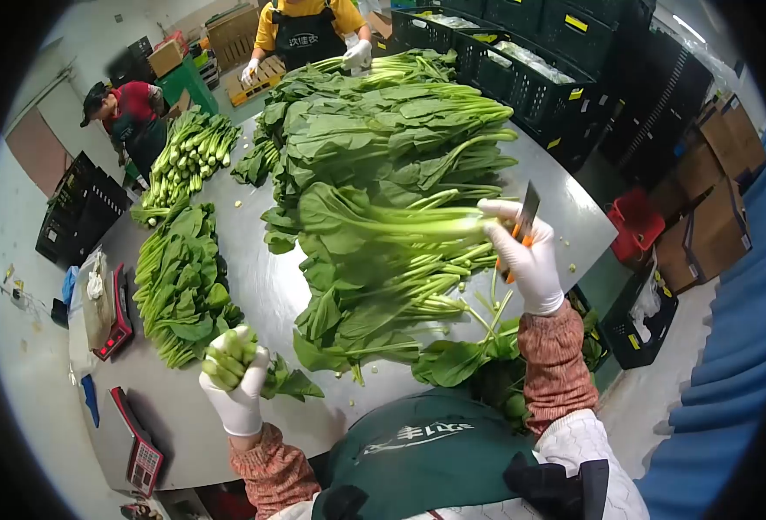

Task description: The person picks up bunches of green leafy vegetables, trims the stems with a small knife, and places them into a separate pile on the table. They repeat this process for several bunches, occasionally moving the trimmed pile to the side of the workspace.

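Observation:
My left hand (241, 399), in a white glove, is wrapped round several green stalks (228, 357) whose cut ends point up. Their leaves hang to the right, low over the steel table (266, 282). In my gloved right hand (528, 260) is a knife (529, 204) with an orange and black handle, its blade pointing up. The thumb and fingers of this hand also pinch the stem end of a leafy green bunch (417, 224). That bunch reaches left above a large pile of leafy greens (383, 147).
More greens (183, 286) lie along the table's left side, near two red scales (118, 316). A person in yellow (303, 35) stands at the far side; another person (131, 117) bends at the back left. Black crates (521, 78) and cardboard boxes (712, 234) stand right.

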Tool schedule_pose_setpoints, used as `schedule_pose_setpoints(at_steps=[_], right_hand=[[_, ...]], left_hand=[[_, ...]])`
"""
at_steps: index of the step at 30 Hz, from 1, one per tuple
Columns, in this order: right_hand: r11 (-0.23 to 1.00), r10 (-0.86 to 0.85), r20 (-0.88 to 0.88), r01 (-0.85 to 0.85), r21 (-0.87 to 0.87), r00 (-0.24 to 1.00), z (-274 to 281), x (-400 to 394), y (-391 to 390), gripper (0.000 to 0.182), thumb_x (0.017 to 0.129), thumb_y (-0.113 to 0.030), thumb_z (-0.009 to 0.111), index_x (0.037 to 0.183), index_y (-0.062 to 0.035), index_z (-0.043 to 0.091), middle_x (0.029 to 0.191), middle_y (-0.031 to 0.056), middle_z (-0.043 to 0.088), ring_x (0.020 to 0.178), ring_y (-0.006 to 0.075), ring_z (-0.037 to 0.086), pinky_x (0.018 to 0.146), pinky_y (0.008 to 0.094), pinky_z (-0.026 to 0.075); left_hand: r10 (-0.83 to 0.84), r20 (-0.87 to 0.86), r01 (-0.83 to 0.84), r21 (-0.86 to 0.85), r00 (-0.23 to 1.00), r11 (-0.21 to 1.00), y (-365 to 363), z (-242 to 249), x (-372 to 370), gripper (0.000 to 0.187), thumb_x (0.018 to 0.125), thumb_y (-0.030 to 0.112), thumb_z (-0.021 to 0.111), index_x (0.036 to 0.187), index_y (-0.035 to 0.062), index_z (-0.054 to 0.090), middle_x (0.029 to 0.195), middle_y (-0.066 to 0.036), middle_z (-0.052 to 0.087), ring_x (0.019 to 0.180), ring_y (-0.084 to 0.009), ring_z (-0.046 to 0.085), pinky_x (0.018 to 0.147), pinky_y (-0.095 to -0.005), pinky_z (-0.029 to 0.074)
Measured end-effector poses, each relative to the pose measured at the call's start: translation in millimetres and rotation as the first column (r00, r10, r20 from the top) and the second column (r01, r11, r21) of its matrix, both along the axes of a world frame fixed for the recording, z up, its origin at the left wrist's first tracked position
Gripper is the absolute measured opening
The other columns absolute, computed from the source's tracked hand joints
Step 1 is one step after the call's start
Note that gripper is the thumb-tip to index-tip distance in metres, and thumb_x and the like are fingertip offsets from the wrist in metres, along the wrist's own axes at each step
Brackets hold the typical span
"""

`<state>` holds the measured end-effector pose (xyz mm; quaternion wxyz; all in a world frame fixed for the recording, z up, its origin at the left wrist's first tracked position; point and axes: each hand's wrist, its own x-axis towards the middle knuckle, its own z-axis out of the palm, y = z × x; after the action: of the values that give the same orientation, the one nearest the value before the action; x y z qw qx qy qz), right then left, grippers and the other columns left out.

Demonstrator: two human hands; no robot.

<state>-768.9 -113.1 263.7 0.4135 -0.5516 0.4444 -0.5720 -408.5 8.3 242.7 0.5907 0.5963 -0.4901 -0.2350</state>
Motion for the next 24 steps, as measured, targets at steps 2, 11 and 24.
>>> schedule_pose_setpoints(at_steps=[2,11,24], right_hand=[[0.999,0.037,-0.142,-0.042,-0.034,0.989,-8,10,9,0.027,0.088,-0.003,0.069,0.115,0.0002,0.067,0.094,0.0021,0.067,0.073,0.0064,0.055,0.07,0.0224,0.047],[0.844,0.405,-0.325,-0.486,-0.227,0.855,-8,61,31,0.026,0.086,0.0,0.07,0.112,-0.0013,0.068,0.095,0.0026,0.069,0.065,0.0033,0.052,0.06,0.0189,0.044],[0.974,-0.003,-0.674,-0.151,-0.17,0.739,-64,62,44,0.03,0.086,-0.005,0.063,0.116,-0.0089,0.066,0.088,0.0161,0.07,0.08,0.0338,0.069,0.067,0.0342,0.055]], left_hand=[[-0.052,-0.027,0.052,0.005,0.998,0.999,-4,18,-27,0.036,0.077,-0.004,0.07,0.112,-0.0032,0.063,0.084,-0.001,0.059,0.07,-0.01,0.057,0.069,-0.0243,0.049],[-0.545,0.559,0.61,0.086,0.625,0.788,-33,21,-76,0.037,0.059,0.006,0.082,0.093,0.008,0.068,0.134,-0.021,0.055,0.123,-0.0399,0.053,0.103,-0.0457,0.041],[-0.689,0.224,0.684,0.112,0.69,0.721,-37,-8,-82,0.034,0.061,0.0,0.081,0.092,0.0038,0.068,0.114,-0.015,0.061,0.102,-0.0285,0.06,0.09,-0.037,0.047]])
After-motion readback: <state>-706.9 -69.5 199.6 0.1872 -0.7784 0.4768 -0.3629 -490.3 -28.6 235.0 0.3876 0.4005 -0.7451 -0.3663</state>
